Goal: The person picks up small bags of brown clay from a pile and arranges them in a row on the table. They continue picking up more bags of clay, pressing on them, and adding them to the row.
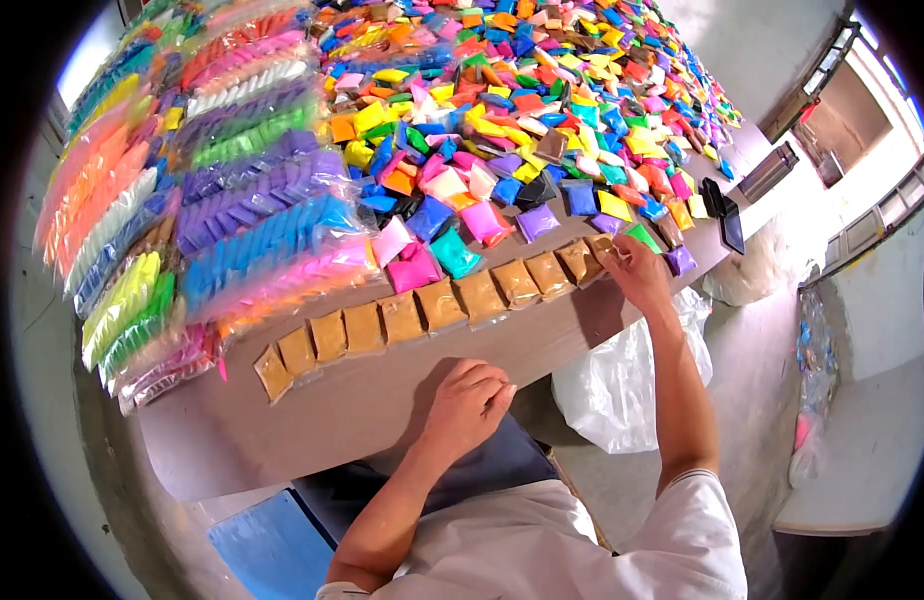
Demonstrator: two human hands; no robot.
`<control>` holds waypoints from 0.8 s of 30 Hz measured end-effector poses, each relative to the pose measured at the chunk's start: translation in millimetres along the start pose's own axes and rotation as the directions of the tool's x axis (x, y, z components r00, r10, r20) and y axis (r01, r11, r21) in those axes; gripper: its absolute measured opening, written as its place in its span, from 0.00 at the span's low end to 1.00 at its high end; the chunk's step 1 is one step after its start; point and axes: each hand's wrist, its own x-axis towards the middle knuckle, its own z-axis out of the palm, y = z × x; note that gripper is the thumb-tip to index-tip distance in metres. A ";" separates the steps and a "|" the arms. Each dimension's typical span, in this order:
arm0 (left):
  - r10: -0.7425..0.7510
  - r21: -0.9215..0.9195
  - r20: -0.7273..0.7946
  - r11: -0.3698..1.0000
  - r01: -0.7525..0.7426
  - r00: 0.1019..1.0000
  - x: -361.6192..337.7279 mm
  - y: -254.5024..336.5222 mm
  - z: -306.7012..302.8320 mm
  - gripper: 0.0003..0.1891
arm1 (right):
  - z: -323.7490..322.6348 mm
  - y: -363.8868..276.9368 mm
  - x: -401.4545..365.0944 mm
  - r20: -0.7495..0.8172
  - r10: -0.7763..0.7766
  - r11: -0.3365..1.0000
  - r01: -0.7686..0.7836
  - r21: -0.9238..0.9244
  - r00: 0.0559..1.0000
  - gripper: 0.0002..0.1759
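A row of several tan-brown packets [445,305] in clear film lies overlapping along the front of the table. At the row's right end, my right hand [639,272] has its fingers closed on the last tan packet [603,246], partly covering it. My left hand [466,408] rests curled in a loose fist at the table's near edge, below the middle of the row. Nothing shows in its fingers. A green packet [643,237] and a purple packet [680,261] lie just beyond and right of my right hand.
A large heap of mixed coloured packets [542,110] covers the back of the table [272,440]. Bagged rows of same-coloured packets [267,220] are stacked at left. A black phone-like object [724,215] sits at the right edge. A clear plastic bag [622,390] hangs below the table.
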 end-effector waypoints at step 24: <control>-0.009 -0.027 -0.007 1.000 0.009 1.000 -4.3 -3.2 1.0 0.07 | 27.2 -73.5 -24.3 0.016 -0.033 0.982 0.029 0.185 0.999 0.12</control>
